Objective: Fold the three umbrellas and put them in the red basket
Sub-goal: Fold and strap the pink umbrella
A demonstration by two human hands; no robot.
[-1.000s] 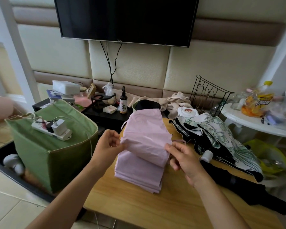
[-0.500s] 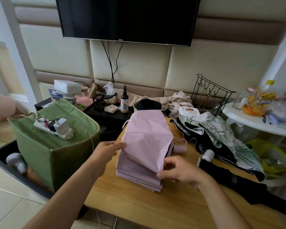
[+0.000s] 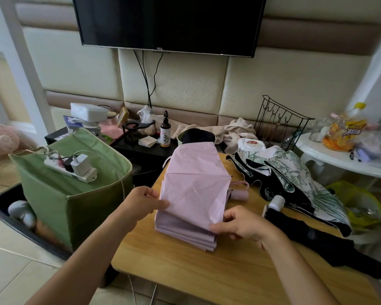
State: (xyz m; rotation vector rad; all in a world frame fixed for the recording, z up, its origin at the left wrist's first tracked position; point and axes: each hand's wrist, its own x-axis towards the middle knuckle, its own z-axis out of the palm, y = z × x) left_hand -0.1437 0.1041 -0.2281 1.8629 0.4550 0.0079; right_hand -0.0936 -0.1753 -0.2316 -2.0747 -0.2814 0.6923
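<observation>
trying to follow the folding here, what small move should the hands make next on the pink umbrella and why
Probably lay the lifted top panel flat. The left hand and right hand pinch the pink umbrella by that panel's edges, above flaps already stacked flat on the wooden table.

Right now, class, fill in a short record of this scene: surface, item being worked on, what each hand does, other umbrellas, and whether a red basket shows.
surface: wooden table
item in work: pink umbrella, canopy panels stacked flat
left hand: pinches the left edge of the top panel
right hand: pinches the panel's lower right corner
other umbrellas: floral umbrella lying loose to the right; black umbrella collapsed near the table's right edge
left of table: green fabric bin with a power strip on top
red basket: none in view
</observation>
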